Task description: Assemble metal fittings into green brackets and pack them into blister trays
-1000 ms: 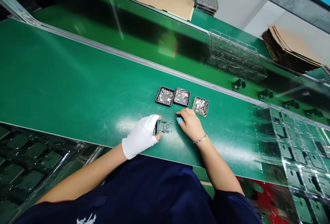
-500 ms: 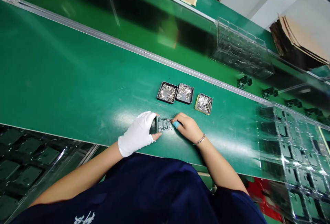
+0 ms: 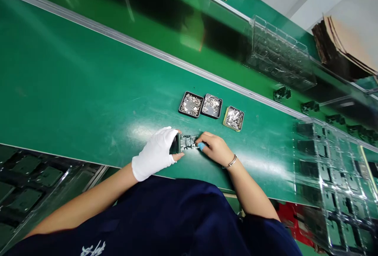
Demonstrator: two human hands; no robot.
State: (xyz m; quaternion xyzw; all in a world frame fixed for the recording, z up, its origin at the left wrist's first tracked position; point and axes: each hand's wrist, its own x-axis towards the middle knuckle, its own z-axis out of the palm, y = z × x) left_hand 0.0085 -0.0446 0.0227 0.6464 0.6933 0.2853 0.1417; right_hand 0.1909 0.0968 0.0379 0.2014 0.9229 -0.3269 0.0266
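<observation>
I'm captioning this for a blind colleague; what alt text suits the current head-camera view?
A white-gloved left hand grips a small grey-green rectangular part over a flat green worktop; the bare right hand, a blue wrap on one digit, is at its right end. Beyond sit three small square trays of shiny metal pieces.

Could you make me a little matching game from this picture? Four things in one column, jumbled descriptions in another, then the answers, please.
Things:
1. Left hand
2. Right hand
3. Green part
4. Yellow-edged tray

Descriptions:
A. Lies between the two hands
B. Has a blue wrap
C. Contains shiny pieces
D. Wears a white glove

Pairs: 1-D, 2-B, 3-A, 4-C
</observation>
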